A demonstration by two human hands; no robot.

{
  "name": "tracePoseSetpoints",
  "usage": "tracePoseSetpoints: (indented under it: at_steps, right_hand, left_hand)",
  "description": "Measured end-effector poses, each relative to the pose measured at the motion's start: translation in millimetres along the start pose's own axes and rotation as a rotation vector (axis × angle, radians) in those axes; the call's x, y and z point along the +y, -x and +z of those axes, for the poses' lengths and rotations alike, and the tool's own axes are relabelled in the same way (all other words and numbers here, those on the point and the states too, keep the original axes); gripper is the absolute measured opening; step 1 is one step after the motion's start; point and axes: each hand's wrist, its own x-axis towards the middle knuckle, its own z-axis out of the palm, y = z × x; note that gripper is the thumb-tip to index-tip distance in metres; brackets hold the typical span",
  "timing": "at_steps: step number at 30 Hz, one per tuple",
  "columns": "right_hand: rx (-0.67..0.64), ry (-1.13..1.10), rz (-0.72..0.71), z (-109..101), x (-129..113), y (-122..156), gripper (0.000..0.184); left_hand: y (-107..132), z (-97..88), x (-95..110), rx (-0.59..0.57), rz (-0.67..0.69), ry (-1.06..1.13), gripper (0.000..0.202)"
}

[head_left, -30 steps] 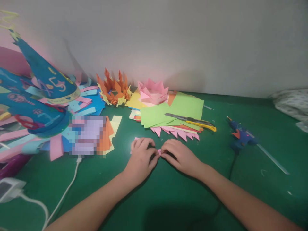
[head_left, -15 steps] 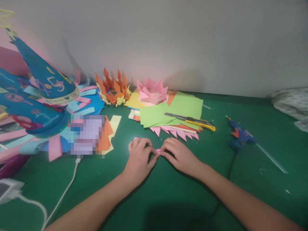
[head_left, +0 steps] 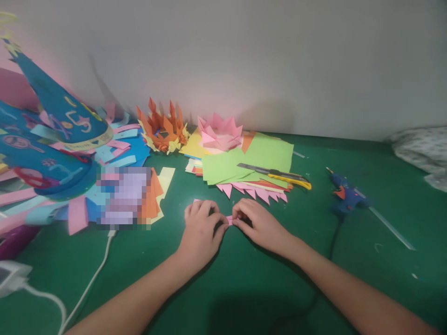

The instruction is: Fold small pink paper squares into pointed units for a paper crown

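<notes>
Between my hands, low over the green table, is a small strip of pink paper [head_left: 229, 220], mostly covered by fingers. My left hand [head_left: 203, 223] pinches its left side with thumb and forefinger. On the right side, the thumb and fingertips of my right hand [head_left: 254, 221] are closed on it too. A pale pink edge shows behind the left knuckles; I cannot tell if it belongs to the same piece. Just beyond the hands lie several pink pointed paper pieces [head_left: 254, 191], partly under a stack of green paper [head_left: 223, 167].
A yellow box cutter [head_left: 289, 180] rests on the stack. Behind stand a pink paper crown [head_left: 220, 132] and an orange one [head_left: 163, 130]. Blue party hats [head_left: 66, 102] crowd the left, near a white cable [head_left: 104, 260]. At right lies a blue glue gun [head_left: 349, 193] with a glue stick.
The whole view has shifted very slightly. Both hands keep the same pinch on the pink paper, with almost no visible movement.
</notes>
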Motion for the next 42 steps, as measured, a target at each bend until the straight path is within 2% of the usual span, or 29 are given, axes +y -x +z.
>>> tracePoseSetpoints:
  at_steps: [9, 16, 21, 26, 30, 33, 36, 39, 42]
  right_hand:
    - [-0.004, -0.057, -0.039, -1, -1, 1, 0.022]
    - [0.012, -0.040, -0.044, 0, -1, 2, 0.015]
    - [-0.014, 0.005, 0.007, 0, -4, 2, 0.021]
    - [0.021, 0.011, 0.020, 0, -8, 3, 0.013]
    - [0.029, -0.027, 0.044, 0, -9, 3, 0.012]
    - [0.020, -0.108, 0.087, 0, -10, 4, 0.017]
    - [0.025, -0.239, 0.139, 1, -14, 4, 0.013]
    - [0.022, -0.400, 0.218, 2, -18, 5, 0.004]
    - [0.028, -0.494, 0.252, 1, -21, 5, 0.009]
  left_hand:
    - [2, -2.1, 0, 0.006, 0.056, -0.044, 0.018]
    - [2, -2.5, -1, 0.013, 0.163, -0.114, 0.020]
    - [-1, -1.8, -6, 0.010, 0.154, -0.123, 0.018]
    - [-2, -2.3, -8, 0.030, 0.101, -0.087, 0.010]
    - [-1, -1.9, -6, -0.006, 0.092, -0.052, 0.016]
    - [-2, -1.2, -5, -0.025, 0.076, 0.051, 0.015]
    - [-4, -0.7, -4, -0.029, 0.022, 0.263, 0.010]
    - [-4, -1.6, -2, -0.053, -0.114, 0.458, 0.011]
    - [-4, -3.4, 1, -0.100, -0.262, 0.619, 0.014]
